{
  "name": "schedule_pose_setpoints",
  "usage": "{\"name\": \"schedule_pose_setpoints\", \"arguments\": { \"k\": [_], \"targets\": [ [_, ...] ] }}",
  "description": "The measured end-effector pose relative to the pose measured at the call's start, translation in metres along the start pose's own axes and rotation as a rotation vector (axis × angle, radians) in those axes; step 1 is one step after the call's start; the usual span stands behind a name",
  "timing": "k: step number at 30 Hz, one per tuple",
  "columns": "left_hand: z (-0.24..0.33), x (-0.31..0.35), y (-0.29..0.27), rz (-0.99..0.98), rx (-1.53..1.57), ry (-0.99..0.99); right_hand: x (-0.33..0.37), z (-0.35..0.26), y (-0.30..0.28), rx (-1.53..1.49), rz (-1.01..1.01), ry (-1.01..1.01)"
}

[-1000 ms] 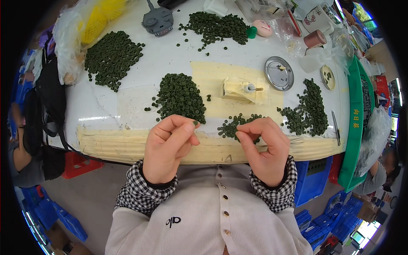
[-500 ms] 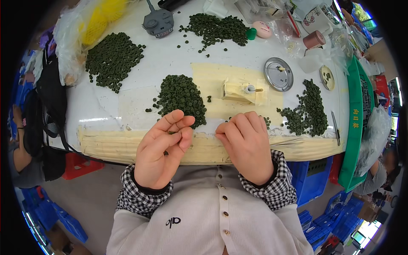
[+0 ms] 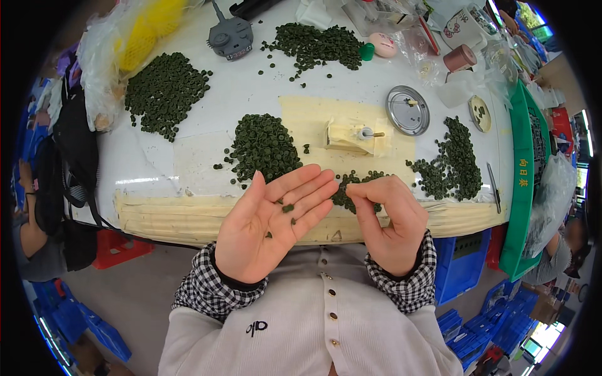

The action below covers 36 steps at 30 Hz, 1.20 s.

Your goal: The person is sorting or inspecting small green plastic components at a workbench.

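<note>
The left hand (image 3: 260,219) has uncurled, palm up and flat near the frame's centre, green bits (image 3: 288,208) on it; the right hand (image 3: 396,219), right of centre, pinches thumb to finger, contents unclear

Unclear if R hand (image 3: 394,220) holds anything, blk item (image 3: 251,7) cut @ top edge

On the worktop (image 3: 241,91), one heap of parts (image 3: 263,147) lies left of the block (image 3: 342,135), a second heap (image 3: 316,47) behind it, a dish (image 3: 407,122) right, a toy turret (image 3: 230,39) behind and left.
</note>
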<state>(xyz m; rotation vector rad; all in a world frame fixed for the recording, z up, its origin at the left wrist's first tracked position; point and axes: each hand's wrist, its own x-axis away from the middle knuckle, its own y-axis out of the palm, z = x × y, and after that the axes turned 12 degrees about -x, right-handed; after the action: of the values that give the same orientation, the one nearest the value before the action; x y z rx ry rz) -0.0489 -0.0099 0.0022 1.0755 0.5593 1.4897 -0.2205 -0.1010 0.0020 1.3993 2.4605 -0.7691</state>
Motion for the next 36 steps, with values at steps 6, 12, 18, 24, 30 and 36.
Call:
{"name": "schedule_pose_setpoints", "arguments": {
  "k": [6, 12, 18, 24, 30, 36],
  "targets": [
    [-0.006, -0.007, 0.000, -0.069, 0.044, -0.001, 0.002, -0.008, 0.007, -0.028, -0.210, -0.158],
    [-0.010, -0.009, 0.001, -0.083, 0.051, 0.014, 0.007, -0.009, 0.017, 0.120, -0.317, -0.225],
    [-0.011, -0.010, 0.002, -0.098, 0.048, 0.004, 0.008, -0.005, 0.022, 0.158, -0.294, -0.198],
    [-0.008, -0.008, 0.003, -0.081, 0.041, -0.008, 0.000, -0.008, 0.000, -0.290, -0.306, 0.246],
    [-0.004, -0.007, 0.010, 0.097, 0.017, -0.056, 0.007, 0.002, -0.009, -0.912, -0.122, 0.637],
    [-0.004, -0.002, -0.022, -0.185, 0.096, -0.088, 0.008, -0.002, -0.023, -0.825, -0.229, 0.602]
  ]
}}
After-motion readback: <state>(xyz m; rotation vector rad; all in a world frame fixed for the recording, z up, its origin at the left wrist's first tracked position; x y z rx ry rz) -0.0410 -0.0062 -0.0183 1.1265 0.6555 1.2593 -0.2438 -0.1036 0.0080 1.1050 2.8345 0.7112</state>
